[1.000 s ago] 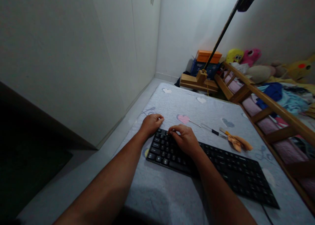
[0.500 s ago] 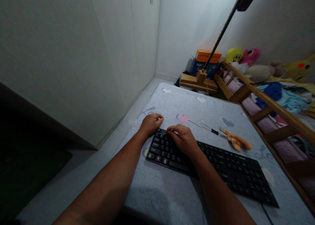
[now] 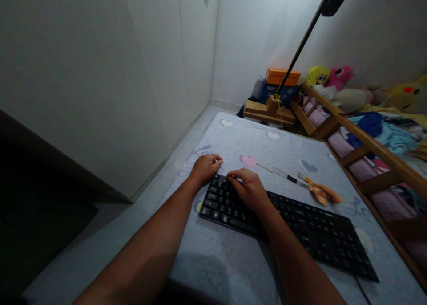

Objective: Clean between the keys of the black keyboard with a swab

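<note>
A black keyboard (image 3: 320, 233) lies slantwise on the pale blue patterned cover (image 3: 230, 260). My left hand (image 3: 206, 168) rests at its far left corner with the fingers curled in and thumb against them; whatever is inside is hidden. Over the upper left keys, my right hand (image 3: 249, 188) is closed in a pinch, and anything between the fingertips is too small to name. Beyond the keyboard lie a thin pale stick (image 3: 264, 167), a wire tool with a black grip (image 3: 291, 179), a brush with an orange handle (image 3: 303, 176) and a crumpled orange cloth (image 3: 320, 193).
A wooden bed rail (image 3: 373, 149) runs along the right side, with clothes and plush toys (image 3: 317, 75) behind it. A black pole on a wooden base (image 3: 267, 111) stands at the far end, near an orange box (image 3: 283, 76). White cabinet doors (image 3: 150, 64) line the left.
</note>
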The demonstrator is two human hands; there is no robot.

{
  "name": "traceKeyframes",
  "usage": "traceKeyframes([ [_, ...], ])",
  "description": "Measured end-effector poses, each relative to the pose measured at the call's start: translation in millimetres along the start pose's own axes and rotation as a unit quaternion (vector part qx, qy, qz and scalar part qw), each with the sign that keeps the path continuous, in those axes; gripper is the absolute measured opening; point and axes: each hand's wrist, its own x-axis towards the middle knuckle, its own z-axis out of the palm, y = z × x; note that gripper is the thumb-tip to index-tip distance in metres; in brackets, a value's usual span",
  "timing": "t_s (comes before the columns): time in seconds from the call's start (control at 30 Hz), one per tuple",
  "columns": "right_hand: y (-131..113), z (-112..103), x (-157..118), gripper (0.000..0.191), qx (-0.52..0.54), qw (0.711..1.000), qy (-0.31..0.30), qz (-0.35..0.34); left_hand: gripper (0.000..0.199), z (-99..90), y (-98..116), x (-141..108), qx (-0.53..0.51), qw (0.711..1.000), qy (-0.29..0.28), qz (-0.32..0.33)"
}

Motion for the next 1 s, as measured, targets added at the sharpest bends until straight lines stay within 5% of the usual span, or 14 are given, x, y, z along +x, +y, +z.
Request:
traceKeyframes([
  [1.0, 12.1, -7.4, -5.9, 0.016, 0.005, 1.0, 0.018, 0.004, 0.032, 2.7, -0.2, 0.3, -0.001, 1.0, -0.004, -0.006],
])
